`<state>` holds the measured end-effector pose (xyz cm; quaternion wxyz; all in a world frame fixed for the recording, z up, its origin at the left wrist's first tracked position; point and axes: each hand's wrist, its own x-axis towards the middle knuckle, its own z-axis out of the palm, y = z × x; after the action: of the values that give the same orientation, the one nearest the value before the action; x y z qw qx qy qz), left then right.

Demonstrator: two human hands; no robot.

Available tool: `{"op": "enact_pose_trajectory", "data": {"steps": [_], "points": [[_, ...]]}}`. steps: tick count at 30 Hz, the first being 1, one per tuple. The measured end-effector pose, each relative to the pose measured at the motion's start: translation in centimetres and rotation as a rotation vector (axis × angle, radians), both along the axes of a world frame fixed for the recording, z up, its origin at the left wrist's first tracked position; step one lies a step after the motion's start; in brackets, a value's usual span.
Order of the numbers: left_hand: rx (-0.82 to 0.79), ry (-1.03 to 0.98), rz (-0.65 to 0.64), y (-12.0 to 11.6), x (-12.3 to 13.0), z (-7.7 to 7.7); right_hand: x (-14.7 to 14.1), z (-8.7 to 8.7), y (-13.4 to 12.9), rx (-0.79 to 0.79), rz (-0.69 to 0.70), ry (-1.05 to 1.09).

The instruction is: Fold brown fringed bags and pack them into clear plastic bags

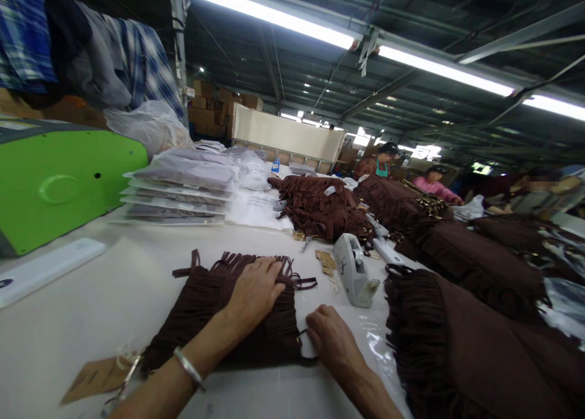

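Left hand (256, 290) lies flattened, palm down, on the dark brown fringed piece (201, 315), which rests on the white table (150, 267) right in front; the right hand (333, 337), well apart, curls at its right edge, and whether those fingers pinch anything I can't tell. Just beyond sits the tape dispenser (354, 273); brown fringed bags (493, 346) crowd the right, plastic-wrapped packages (183, 190) stack up far left, near a green machine (68, 181).

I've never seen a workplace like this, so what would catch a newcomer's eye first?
Probably the bright green casing at far left, then the long glowing lights overhead. Front and centre, the left hand lies on a dark brown fringed piece, with the right hand at its right side.
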<state>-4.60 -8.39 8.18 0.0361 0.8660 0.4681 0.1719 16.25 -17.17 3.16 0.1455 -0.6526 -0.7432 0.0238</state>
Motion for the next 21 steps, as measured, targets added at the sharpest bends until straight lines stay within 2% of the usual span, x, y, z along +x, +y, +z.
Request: {"op": "enact_pose_trajectory", "data": {"steps": [3, 4, 6, 8, 9, 11, 14, 16, 18, 21], "points": [[0.033, 0.036, -0.253, -1.3, 1.1, -3.3, -0.7, -2.5, 0.8, 0.079, -0.027, -0.14], [0.01, 0.057, -0.284, -1.2, 1.1, -4.7, -0.8, -3.6, 1.3, 0.101, -0.015, -0.19], [-0.026, 0.071, -0.279, -0.3, 0.7, -7.2, -0.4, -5.5, 2.5, 0.085, -0.02, -0.294], [-0.029, 0.046, -0.244, 0.9, -0.2, -8.6, 0.2, -6.4, 3.5, 0.078, -0.123, -0.301], [-0.037, 0.037, -0.219, 1.4, -0.7, -8.6, 0.4, -6.3, 3.7, 0.076, -0.156, -0.25], [-0.071, 0.035, -0.172, 1.6, -1.6, -7.8, 0.3, -5.1, 3.6, 0.063, -0.162, -0.06], [-0.156, 0.046, -0.143, 0.8, -2.3, -5.3, -1.1, -1.7, 3.1, -0.063, -0.111, 0.275], [-0.206, 0.045, -0.142, 0.3, -2.5, -3.9, -2.9, 0.6, 3.1, -0.162, -0.08, 0.406], [-0.229, 0.023, -0.16, 0.3, -2.8, -3.3, -5.0, 2.1, 3.4, -0.194, -0.041, 0.425], [-0.213, -0.034, -0.199, 1.1, -3.9, -4.2, -7.8, 2.4, 4.1, -0.148, -0.033, 0.33]]}}
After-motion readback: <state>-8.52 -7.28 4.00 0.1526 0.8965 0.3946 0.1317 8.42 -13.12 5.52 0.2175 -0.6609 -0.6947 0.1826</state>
